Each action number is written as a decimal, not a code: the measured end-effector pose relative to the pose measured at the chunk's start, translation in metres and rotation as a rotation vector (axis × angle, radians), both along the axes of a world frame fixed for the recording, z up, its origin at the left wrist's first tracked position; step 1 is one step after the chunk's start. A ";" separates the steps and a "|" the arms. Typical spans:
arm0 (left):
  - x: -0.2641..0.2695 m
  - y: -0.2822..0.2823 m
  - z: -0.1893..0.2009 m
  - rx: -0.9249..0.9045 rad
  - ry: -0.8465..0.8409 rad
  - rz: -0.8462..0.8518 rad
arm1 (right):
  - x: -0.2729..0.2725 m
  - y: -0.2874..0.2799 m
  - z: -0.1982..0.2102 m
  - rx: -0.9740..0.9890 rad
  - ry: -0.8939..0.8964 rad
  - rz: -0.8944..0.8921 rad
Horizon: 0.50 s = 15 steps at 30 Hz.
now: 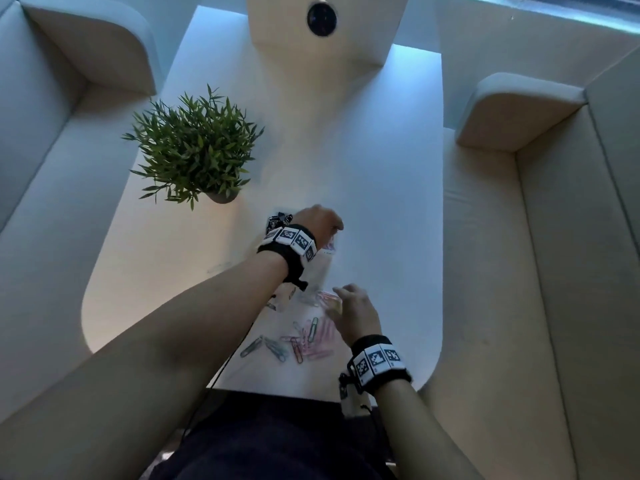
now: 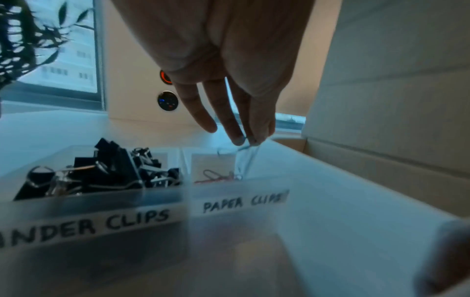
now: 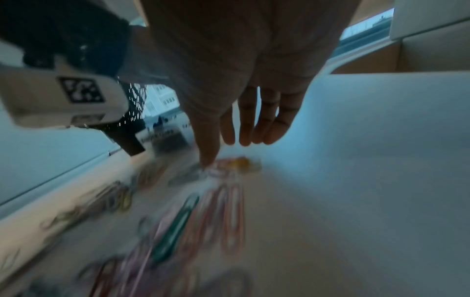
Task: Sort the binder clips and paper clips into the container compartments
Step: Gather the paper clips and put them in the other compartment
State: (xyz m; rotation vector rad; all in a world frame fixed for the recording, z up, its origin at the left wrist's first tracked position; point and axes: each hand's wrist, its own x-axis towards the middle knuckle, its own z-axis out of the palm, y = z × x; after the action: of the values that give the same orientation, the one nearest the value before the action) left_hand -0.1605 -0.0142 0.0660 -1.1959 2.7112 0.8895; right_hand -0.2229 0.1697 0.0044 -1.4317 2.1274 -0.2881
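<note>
A clear container (image 2: 162,198) has two compartments labelled binder clips and paper clips. Black binder clips (image 2: 114,170) fill the left compartment; a red paper clip (image 2: 214,176) lies in the right one. My left hand (image 2: 246,140) hovers over the paper-clip compartment, fingertips pinching a pale paper clip (image 2: 248,158) that hangs blurred below them. In the head view the left hand (image 1: 332,226) covers the container (image 1: 323,271). Nearer me, my right hand (image 1: 341,296) reaches with straight fingers into loose coloured paper clips (image 1: 304,337); its thumb (image 3: 208,160) touches the pile (image 3: 229,217).
A potted green plant (image 1: 194,147) stands on the white table (image 1: 381,202) left of the container. Cream seats flank the table on both sides. A round black socket (image 1: 321,19) sits in the far panel. The table's near edge (image 1: 277,393) is just before my lap.
</note>
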 end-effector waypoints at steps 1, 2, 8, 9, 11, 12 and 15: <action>-0.001 -0.002 -0.003 0.001 -0.026 -0.014 | 0.005 0.002 -0.004 -0.010 0.009 0.003; 0.000 -0.002 -0.005 -0.017 -0.027 -0.034 | 0.010 0.003 -0.007 -0.023 0.018 -0.001; 0.043 0.050 -0.031 -0.132 0.104 -0.049 | 0.016 -0.007 -0.015 -0.058 0.114 -0.017; 0.052 0.065 -0.038 -0.099 0.036 -0.081 | 0.015 -0.008 -0.016 -0.048 0.130 -0.007; 0.064 0.087 -0.053 -0.117 -0.095 -0.121 | 0.014 -0.010 -0.017 -0.029 0.139 0.010; 0.067 0.094 -0.059 -0.118 -0.132 -0.133 | 0.015 -0.010 -0.017 -0.020 0.142 0.017; 0.070 0.101 -0.072 -0.124 -0.182 -0.132 | 0.015 -0.009 -0.017 -0.021 0.149 0.021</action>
State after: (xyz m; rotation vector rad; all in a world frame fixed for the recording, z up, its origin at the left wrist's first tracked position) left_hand -0.0905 0.0869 -0.0063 -1.0450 2.6923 0.5751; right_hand -0.2084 0.1609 -0.0130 -1.5292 2.2319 -0.2015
